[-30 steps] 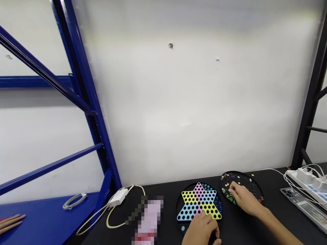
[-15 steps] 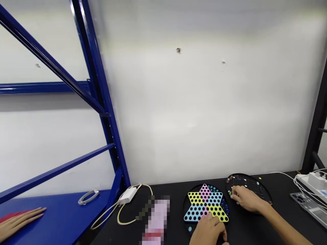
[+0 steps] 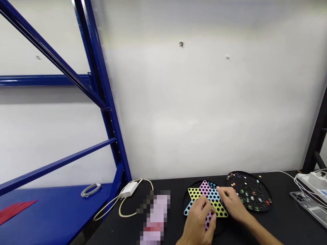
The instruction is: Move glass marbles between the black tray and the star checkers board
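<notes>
A Chinese checkers board (image 3: 205, 186), star-shaped with pink, yellow and light-blue sections dotted with dark holes, lies in a round black base. My left hand (image 3: 199, 217) is over its lower middle, fingers curled and closed, hiding part of the star. Over the board's right side is my right hand (image 3: 232, 202), thumb and fingers pinched together. Whatever the fingertips of either hand hold is too small or hidden. Blue-green marbles (image 3: 211, 184) show in the base beside the upper point. To the right, a round black tray (image 3: 268, 190) carries several mixed-colour glass marbles (image 3: 252, 198).
A white adapter (image 3: 129, 189) with a cream cable and a blurred pink item (image 3: 156, 212) lie on the black table's left. Right are a clear case (image 3: 308, 203) and a white power strip (image 3: 319, 185). A blue shelf (image 3: 55, 211) holds red cloth (image 3: 15, 210) and a grey loop (image 3: 90, 190).
My right hand has moved left from the marble tray to the board, uncovering the tray's marbles. My left hand has moved up over the star. Another person's hand has left the blue shelf.
</notes>
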Tool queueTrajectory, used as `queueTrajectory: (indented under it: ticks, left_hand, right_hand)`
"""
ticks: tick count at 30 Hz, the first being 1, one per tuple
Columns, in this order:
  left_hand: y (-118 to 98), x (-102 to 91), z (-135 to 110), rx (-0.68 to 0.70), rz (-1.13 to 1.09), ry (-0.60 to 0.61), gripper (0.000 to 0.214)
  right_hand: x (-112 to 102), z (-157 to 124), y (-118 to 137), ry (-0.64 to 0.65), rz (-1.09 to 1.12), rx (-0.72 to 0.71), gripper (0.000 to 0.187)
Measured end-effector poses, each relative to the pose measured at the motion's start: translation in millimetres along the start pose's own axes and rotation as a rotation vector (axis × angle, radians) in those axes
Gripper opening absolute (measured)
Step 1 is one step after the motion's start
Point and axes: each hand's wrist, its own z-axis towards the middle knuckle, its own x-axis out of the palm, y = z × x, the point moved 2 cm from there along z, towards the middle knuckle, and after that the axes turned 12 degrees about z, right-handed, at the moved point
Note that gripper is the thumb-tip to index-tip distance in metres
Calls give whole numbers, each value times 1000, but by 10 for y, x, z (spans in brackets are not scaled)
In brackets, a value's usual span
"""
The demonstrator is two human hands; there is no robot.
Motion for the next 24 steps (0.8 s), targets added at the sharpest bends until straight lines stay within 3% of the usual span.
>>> queueTrajectory:
  ticks: [3, 6, 9, 14, 20, 24]
  left_hand:
    - [12, -59, -17, 39, -1, -154, 16]
    - [2, -88, -29, 96, 0, -173, 17]
    - [-8, -78, -26, 145, 5, -141, 20]
    - [-5, -7, -24, 204, 4, -173, 25]
    - [-18, 16, -4, 214, 2, -146, 15]
    - [-14, 41, -4, 216, 38, -79, 13]
  right_hand:
    - [359, -150, 42, 254, -385, -233, 35]
    - [536, -240, -28, 365, -583, -316, 14]
    - [569, -281, -148, 365, -605, -357, 9]
    - [544, -352, -294, 309, -575, -546, 23]
    - [527, -500, -331, 240, -827, -691, 35]
    - [510, -624, -411, 181, -956, -787, 26]
